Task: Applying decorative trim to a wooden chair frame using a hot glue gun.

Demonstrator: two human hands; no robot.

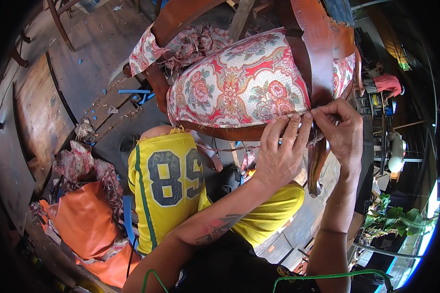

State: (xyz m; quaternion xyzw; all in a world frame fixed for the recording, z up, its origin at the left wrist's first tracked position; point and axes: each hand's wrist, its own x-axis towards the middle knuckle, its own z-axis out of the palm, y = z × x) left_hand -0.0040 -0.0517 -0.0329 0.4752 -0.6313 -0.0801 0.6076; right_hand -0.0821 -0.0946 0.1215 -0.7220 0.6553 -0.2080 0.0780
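Note:
A wooden chair (322, 63) lies tipped in front of me. Its padded seat is covered in red, cream and green floral upholstery fabric (230, 93). My left hand (281, 151) reaches across, fingers stretched out and pressing the fabric along the seat's lower wooden rail; its thumb is hidden. Right beside those fingertips, my right hand (344, 129) pinches the fabric's edge with thumb and forefinger near the chair's corner post. The two hands nearly touch there. A frayed strip of cloth (225, 147) hangs below the rail.
My knees in yellow shorts (168, 190) are under the chair. Orange sheet material (85, 219) and torn floral scraps (78, 158) lie at left, with blue strips (134, 91) on the wooden floor. Behind at right are a person in a red top (388, 84) and leafy plants (398, 217).

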